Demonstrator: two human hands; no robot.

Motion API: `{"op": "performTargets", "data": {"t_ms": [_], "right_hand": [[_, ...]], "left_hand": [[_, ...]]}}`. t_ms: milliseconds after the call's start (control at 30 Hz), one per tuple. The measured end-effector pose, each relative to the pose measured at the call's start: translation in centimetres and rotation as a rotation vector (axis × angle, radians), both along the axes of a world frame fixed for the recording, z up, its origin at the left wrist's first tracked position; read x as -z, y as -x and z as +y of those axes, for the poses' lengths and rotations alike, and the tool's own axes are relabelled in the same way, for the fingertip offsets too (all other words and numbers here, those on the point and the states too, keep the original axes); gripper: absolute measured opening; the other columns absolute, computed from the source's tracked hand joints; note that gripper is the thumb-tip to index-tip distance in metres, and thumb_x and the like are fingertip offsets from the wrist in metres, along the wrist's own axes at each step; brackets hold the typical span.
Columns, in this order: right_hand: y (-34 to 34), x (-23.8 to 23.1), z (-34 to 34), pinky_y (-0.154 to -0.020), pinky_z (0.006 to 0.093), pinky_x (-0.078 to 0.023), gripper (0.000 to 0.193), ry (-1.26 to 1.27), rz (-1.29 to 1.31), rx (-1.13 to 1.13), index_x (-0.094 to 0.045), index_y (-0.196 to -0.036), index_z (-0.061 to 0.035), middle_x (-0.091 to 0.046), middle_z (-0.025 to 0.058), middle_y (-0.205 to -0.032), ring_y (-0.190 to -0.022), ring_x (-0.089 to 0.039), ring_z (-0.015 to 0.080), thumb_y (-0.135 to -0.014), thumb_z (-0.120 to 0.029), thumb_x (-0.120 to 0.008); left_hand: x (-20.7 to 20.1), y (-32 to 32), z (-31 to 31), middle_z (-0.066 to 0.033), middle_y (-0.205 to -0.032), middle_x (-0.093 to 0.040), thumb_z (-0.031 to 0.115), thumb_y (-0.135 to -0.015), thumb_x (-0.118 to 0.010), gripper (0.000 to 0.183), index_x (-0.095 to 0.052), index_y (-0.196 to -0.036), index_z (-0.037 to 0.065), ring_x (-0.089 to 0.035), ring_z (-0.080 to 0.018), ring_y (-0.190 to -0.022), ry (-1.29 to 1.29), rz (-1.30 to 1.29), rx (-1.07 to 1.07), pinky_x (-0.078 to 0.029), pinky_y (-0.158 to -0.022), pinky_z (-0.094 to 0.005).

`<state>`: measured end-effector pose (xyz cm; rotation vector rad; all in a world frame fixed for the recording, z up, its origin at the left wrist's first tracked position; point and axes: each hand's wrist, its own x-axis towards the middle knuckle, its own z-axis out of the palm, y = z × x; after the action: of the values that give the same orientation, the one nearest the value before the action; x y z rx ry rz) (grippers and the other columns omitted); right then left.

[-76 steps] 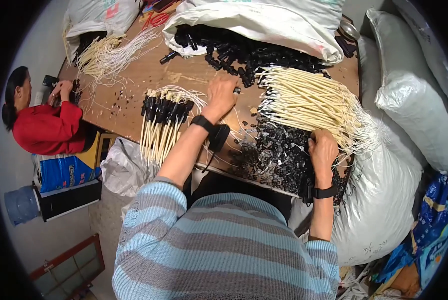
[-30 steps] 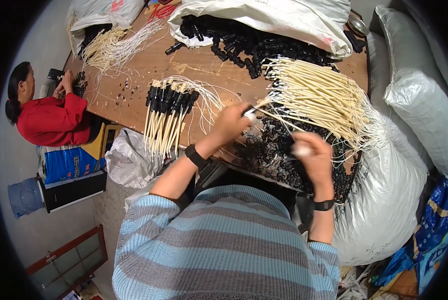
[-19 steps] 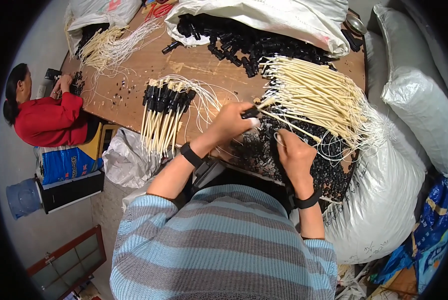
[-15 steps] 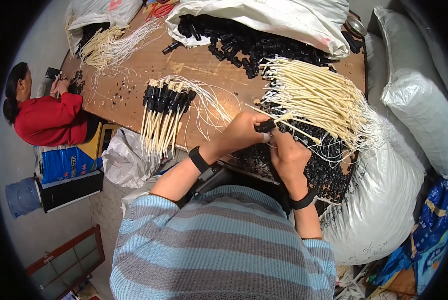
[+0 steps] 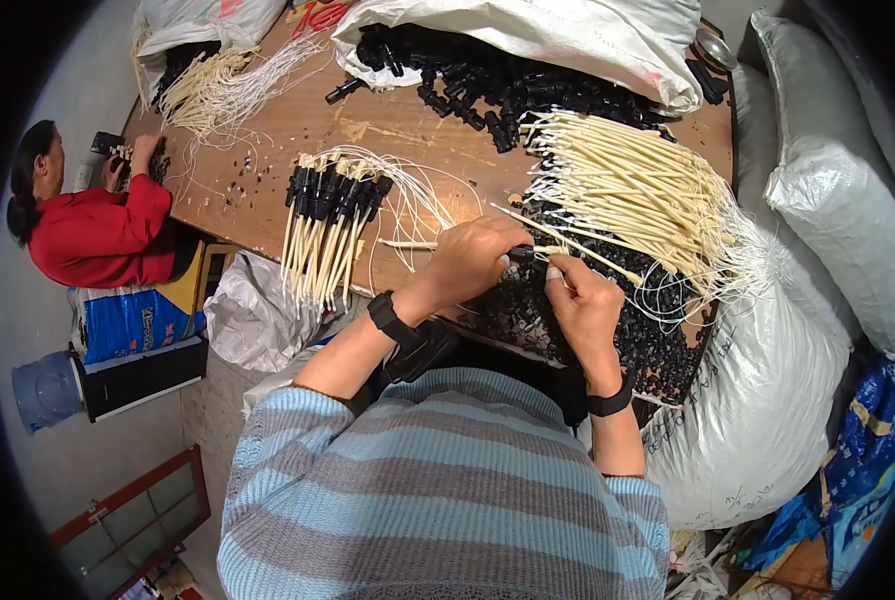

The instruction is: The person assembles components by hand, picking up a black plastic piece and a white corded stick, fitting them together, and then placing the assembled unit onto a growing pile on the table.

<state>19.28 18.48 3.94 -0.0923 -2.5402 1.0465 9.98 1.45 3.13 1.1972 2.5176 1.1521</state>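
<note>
On my feed: left hand [image 5: 475, 258] is clamped on a black sleeve [image 5: 520, 254], just in from the near edge of the bench [image 5: 373, 128], right of centre. A cream tube [image 5: 408, 244] pokes out left of that hand; looks like one piece through the sleeve, so the grip likely steadies both. Right hand [image 5: 586, 300] has finger and thumb at the sleeve's right end; can't tell if they clamp the pale tip there or only touch it. Tube bundle [image 5: 633, 190] lies by the right edge, tips inward, white leads [image 5: 753, 255] draped over a pale sack [image 5: 748, 420]; I'd guess that keeps leads clear. Small black parts [image 5: 658, 350] heap at the near right corner, handy to the right hand. Sleeved tubes [image 5: 325, 200] lie side by side at the near edge, left, ends overhanging, probably to stay ordered.
</note>
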Motion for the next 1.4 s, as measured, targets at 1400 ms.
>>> {"op": "performTargets", "data": {"t_ms": [1400], "right_hand": [[-0.3, 1.8, -0.7, -0.05, 0.0214, -0.03, 0.011, 0.47, -0.401, -0.074, -0.07, -0.094, 0.0006, -0.043, -0.0059, -0.057, -0.054, -0.036, 0.0027, -0.087, -0.007, -0.064]], "left_hand": [[3.2, 3.6, -4.1, -0.0122, -0.1, -0.07, -0.003, -0.075, -0.06, 0.037, -0.067, -0.109, 0.009, -0.066, -0.0274, -0.092, 0.0, 0.264, -0.117, -0.055, -0.076, -0.0386]]}}
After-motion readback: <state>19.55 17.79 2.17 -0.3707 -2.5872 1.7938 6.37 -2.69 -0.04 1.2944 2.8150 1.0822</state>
